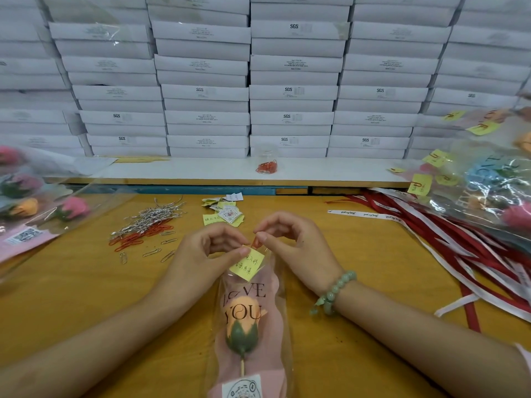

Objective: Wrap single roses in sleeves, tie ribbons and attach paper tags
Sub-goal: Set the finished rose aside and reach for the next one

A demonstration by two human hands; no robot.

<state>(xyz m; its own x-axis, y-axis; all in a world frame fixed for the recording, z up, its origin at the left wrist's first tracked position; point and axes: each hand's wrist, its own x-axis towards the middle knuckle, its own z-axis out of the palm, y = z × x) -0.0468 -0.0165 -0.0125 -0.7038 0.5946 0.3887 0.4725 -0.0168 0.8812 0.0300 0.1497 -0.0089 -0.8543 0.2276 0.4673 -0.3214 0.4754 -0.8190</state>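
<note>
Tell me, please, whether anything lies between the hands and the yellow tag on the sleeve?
Nothing visible does. The left hand pinches the yellow tag at the top of the sleeve, and the right hand pinches the red paper clip there.

We see a tabletop (86,297) of smooth yellow wood with a faint sheen, and on it a sleeve (277,285) of clear, glossy plastic film backed with matt pink paper, carrying a matt yellow paper tag (247,264). The silver clips (149,218) are bare shiny metal, the red clips (135,239) look smooth-coated, and the ribbons (459,245) are satin-like cloth with a soft sheen. We also make out matt white cardboard boxes (293,93), a clear plastic jar (267,155) and a bracelet (334,291) of polished pale green beads.
</note>
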